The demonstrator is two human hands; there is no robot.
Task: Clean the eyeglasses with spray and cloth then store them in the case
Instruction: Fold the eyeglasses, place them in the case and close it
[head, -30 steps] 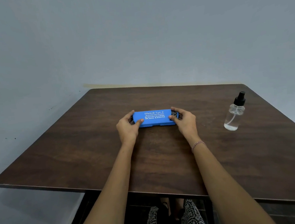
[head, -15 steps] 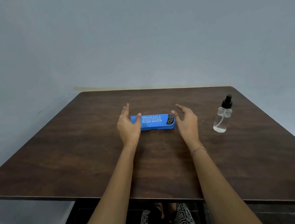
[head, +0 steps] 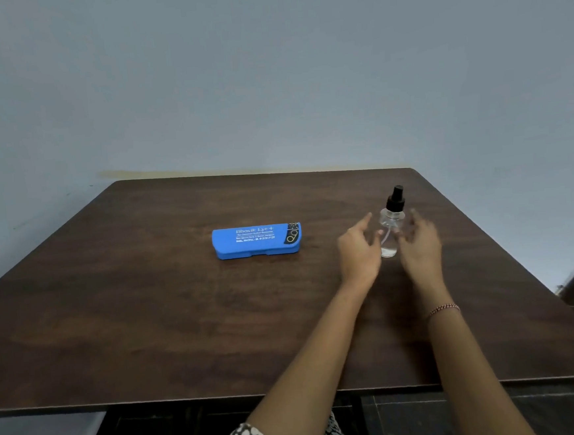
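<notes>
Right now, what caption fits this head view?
Left hand and right hand flank a clear spray bottle with black nozzle; a closed blue glasses case lies apart on the dark wooden table.

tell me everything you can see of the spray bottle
The spray bottle is small and clear, glass or plastic by its look, with a round body, a black pump top and a thin tube running down inside. A little clear liquid seems to sit at the bottom. It stands upright on the dark wooden table, to the right of the blue case. The left hand and right hand flank it with fingers spread; motion blur hides whether they touch it.
</notes>
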